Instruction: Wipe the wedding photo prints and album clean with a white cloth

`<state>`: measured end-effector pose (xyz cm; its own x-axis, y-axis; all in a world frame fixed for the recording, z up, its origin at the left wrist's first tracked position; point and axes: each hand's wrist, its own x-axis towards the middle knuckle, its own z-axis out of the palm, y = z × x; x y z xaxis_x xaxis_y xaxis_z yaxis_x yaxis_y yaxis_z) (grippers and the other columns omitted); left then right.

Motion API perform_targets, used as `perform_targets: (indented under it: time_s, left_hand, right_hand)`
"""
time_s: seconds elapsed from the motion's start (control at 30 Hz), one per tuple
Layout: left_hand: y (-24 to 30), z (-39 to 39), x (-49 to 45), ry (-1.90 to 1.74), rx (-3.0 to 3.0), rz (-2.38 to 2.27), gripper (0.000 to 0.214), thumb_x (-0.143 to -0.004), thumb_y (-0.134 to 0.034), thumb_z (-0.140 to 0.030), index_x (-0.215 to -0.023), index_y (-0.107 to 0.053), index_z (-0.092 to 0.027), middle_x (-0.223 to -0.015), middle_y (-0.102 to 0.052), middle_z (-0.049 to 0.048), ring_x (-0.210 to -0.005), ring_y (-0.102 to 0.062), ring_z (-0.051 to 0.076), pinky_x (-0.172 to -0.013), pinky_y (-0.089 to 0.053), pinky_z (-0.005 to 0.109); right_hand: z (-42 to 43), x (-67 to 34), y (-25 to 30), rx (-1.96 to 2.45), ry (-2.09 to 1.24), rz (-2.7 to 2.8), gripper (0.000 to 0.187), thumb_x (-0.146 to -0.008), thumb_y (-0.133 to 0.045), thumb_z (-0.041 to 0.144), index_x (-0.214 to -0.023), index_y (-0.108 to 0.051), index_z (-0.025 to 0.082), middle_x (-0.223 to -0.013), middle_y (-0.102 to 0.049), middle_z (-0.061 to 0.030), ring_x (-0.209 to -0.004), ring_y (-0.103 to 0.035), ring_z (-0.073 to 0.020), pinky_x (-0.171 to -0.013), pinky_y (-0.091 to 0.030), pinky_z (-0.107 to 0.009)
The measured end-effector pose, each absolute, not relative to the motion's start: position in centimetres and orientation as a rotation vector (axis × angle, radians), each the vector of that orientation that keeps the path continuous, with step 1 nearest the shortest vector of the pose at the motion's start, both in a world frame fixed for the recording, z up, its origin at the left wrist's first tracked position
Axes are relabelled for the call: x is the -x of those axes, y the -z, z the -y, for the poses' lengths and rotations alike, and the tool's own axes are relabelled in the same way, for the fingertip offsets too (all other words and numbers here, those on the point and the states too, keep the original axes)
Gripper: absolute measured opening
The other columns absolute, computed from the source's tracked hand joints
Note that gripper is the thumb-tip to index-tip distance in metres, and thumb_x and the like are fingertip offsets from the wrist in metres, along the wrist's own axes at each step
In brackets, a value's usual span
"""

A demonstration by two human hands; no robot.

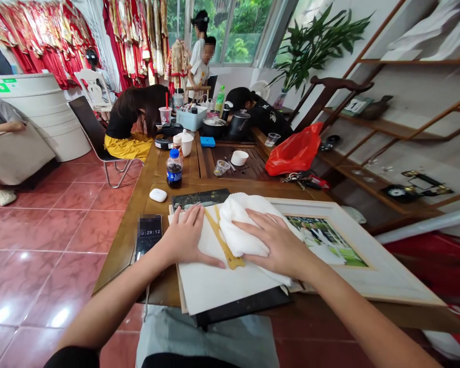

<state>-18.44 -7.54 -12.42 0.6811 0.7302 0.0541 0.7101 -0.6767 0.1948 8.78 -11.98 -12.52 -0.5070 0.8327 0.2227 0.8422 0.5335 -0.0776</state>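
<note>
My left hand (186, 236) lies flat with fingers spread on a white sheet (214, 283) at the table's near edge. My right hand (278, 243) presses flat on a folded white cloth (239, 222) that rests on the sheet. A yellow ruler (224, 245) lies between the two hands, partly under the cloth. The sheet sits on a dark board (241, 306). A white picture frame (371, 266) with a photo (325, 240) lies to the right, touching the cloth.
A phone (148, 232), a white earbud case (158, 194) and a cola bottle (174, 168) stand left on the wooden table (126, 240). Farther back are cups, a kettle and a red bag (295, 153). Several people sit beyond. Shelves stand at right.
</note>
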Motion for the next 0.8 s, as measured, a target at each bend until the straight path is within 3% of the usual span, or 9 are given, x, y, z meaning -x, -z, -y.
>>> perform_targets:
  time_s: [0.37, 0.8]
  left_hand:
    - [12.1, 7.5, 18.4, -0.195, -2.749, -1.185, 0.133, -0.068, -0.034, -0.100, -0.157, -0.022, -0.002, -0.162, -0.024, 0.0265, -0.151, -0.024, 0.040, -0.121, -0.010, 0.056]
    - [12.1, 7.2, 18.5, -0.187, -2.730, -1.152, 0.132, -0.068, -0.037, -0.099, -0.158, -0.019, -0.004, -0.163, -0.023, 0.0254, -0.151, -0.022, 0.040, -0.122, -0.009, 0.058]
  right_hand:
    - [18.7, -10.8, 12.7, 1.296, 0.151, 2.555, 0.069, -0.075, -0.070, 0.042, -0.140, -0.056, 0.024, -0.141, -0.056, -0.0203, -0.137, -0.046, -0.0404, -0.104, -0.038, -0.060]
    - [9.1, -8.9, 11.7, 1.652, -0.038, 2.471, 0.068, -0.084, -0.064, 0.055, -0.145, -0.053, 0.029, -0.149, -0.050, -0.0174, -0.139, -0.043, -0.0413, -0.105, -0.038, -0.061]
